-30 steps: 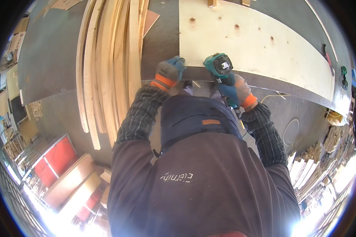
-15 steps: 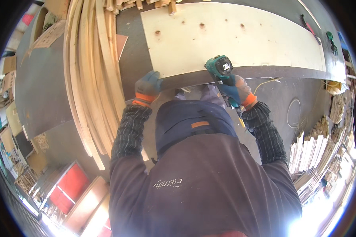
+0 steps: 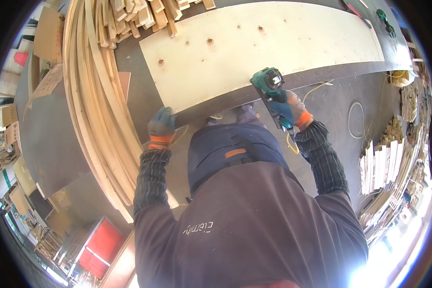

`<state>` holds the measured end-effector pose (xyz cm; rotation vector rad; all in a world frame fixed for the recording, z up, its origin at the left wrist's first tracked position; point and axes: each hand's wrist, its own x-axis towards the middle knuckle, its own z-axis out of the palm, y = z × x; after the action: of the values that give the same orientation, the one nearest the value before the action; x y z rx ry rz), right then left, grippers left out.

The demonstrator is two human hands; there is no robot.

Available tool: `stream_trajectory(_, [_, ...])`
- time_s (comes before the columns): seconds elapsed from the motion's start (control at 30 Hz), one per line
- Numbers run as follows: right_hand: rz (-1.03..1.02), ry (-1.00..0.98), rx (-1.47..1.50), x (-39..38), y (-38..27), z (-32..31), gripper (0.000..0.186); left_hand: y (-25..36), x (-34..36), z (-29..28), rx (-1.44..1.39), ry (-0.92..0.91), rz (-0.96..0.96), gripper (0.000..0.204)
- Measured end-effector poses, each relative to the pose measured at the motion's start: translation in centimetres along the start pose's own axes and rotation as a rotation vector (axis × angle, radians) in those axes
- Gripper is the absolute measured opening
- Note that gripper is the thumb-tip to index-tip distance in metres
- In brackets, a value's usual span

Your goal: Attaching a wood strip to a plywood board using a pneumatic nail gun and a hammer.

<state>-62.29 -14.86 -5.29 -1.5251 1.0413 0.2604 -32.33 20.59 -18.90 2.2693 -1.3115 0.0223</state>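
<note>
My left hand (image 3: pixel 161 126), in a grey-blue glove with an orange cuff, curls its fingers on the edge at the lower left corner of a long pale board (image 3: pixel 259 50). This board, dotted with knots, lies on the dark worktop (image 3: pixel 137 86). My right hand (image 3: pixel 293 109) is closed round the grip of a teal and black nail gun (image 3: pixel 270 79), held at the board's near edge towards the middle. A yellow hose (image 3: pixel 290 146) hangs from the tool. The gun's tip is hard to make out.
Long timber strips (image 3: pixel 86 110) run down the left, with short wood pieces (image 3: pixel 144 14) piled at the back. Tools (image 3: pixel 384 21) lie at far right. A red-panelled cart (image 3: pixel 101 247) stands lower left; stacked offcuts (image 3: pixel 379 168) and a coiled hose (image 3: pixel 355 120) are at the right.
The view has shifted, so board and timber appear farther left. My left hand has moved left and down in the picture, staying at the board's corner. My right hand still holds the nail gun.
</note>
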Motion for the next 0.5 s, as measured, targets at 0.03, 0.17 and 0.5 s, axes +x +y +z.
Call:
stream_trajectory(0.03, [-0.01, -0.014, 0.039, 0.1, 0.3, -0.5, 0.026, 0.1, 0.1, 0.0, 0.0, -0.003, -0.003, 0.023])
stream_trajectory(0.17, [-0.032, -0.045, 0.148, 0.2, 1.3, -2.6, 0.027, 0.5, 0.2, 0.1, 0.016, -0.004, -0.022, 0.023])
stream_trajectory(0.5, [-0.009, 0.051, 0.148, -0.2, 3.5, -7.5, 0.019, 1.6, 0.0, 0.0, 0.05, -0.038, -0.085, 0.026])
